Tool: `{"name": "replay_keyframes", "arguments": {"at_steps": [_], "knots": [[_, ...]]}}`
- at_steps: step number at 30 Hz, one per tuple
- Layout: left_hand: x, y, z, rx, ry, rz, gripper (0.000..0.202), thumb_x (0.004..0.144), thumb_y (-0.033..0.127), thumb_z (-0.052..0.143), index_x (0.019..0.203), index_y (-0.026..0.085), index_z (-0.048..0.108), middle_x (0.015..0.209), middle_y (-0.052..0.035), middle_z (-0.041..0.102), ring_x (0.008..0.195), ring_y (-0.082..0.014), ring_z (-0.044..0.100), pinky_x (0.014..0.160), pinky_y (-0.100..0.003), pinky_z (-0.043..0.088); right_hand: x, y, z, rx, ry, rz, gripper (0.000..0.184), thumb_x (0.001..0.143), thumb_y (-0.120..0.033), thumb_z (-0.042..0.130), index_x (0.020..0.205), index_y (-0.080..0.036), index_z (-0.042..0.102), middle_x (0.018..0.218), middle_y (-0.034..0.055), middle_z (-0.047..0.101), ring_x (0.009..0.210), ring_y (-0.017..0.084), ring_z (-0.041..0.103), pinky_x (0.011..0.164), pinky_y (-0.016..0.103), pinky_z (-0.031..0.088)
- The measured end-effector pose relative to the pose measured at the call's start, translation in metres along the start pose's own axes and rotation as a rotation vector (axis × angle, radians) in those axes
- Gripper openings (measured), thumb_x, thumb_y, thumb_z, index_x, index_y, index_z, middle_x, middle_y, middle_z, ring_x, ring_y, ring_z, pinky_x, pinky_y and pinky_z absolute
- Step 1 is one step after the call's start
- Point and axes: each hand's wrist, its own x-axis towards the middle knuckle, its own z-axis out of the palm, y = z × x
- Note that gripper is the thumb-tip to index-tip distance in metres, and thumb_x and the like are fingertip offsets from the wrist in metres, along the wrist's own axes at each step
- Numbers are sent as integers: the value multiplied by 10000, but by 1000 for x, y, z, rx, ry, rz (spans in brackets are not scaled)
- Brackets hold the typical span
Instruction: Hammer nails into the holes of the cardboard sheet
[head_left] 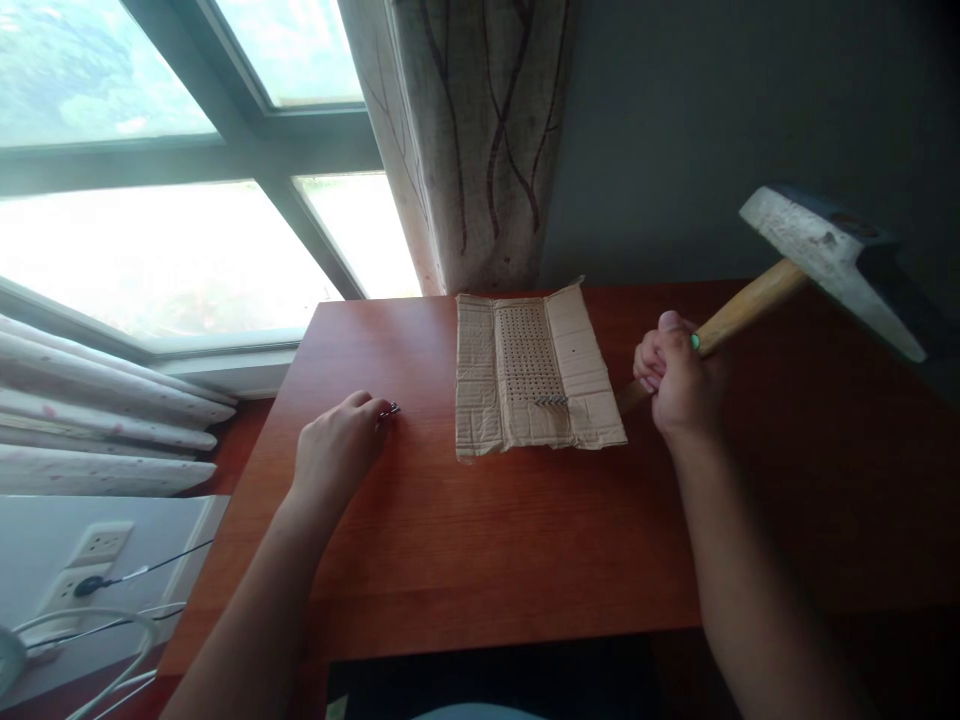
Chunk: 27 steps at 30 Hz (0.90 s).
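My right hand is wrapped round the wooden handle of a hammer, raised over the right side of the table with its metal head up and to the right. On the left, my left hand is closed in a pinch just above the tabletop. Small shiny metal pieces stick out at its fingertips; their exact kind is too small to tell. Between the hands lies a creased piece of cardboard with a grid of holes in its middle panel. Near its front edge stands a short row of shiny metal pins, like nails.
The reddish-brown wooden table carries all of this. Behind it are a patterned curtain, a window and a dark wall. At the lower left, cables hang near a wall socket.
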Motion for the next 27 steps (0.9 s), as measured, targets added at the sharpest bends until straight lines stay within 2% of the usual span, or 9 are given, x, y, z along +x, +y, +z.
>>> {"name": "replay_keyframes", "arguments": {"at_steps": [6,12,17,20,22,24,27], "knots": [[-3,2,-1,6,7,2,391,1015,408,404,1088,265,761,1114,-70,731,752,-238,702,535,-308,337,0,-1,1,-12,25,-9,573,867,-558,700,576,-238,324,438,-82,286,357,67,273,350,255,179],[-3,1,-1,-10,-2,24,369,1007,399,421,1002,242,756,1037,-90,725,701,-225,680,511,-294,309,1,-2,0,4,33,-6,576,862,-547,704,560,-237,324,436,-81,281,354,67,254,352,263,171],[-7,5,-4,-120,-11,78,275,977,345,463,959,234,713,1055,-75,710,725,-213,674,537,-293,324,0,-2,-1,18,29,-10,573,871,-536,704,554,-235,334,436,-81,281,352,65,261,355,264,165],[-10,10,-13,-267,71,106,201,946,330,508,980,232,680,1058,-49,706,713,-177,655,576,-281,378,0,-1,-1,24,27,-12,566,875,-530,705,555,-233,345,440,-79,290,352,65,267,356,263,161],[-9,15,-22,-406,133,151,162,929,321,541,969,221,662,945,-29,707,670,-153,629,597,-273,414,0,0,-1,23,28,-9,565,873,-536,705,557,-233,348,438,-79,292,352,66,268,353,262,163],[-6,21,-31,-596,182,219,128,924,310,572,947,210,648,846,-11,701,647,-135,619,606,-261,451,0,1,-1,25,31,-9,570,873,-547,702,558,-233,345,437,-80,288,352,65,262,353,260,165],[0,40,-43,-944,245,270,122,904,311,648,947,198,666,860,-23,730,706,-137,670,648,-253,532,-1,1,-1,21,33,-13,579,869,-564,702,561,-232,341,441,-81,288,355,64,258,354,256,168]]}}
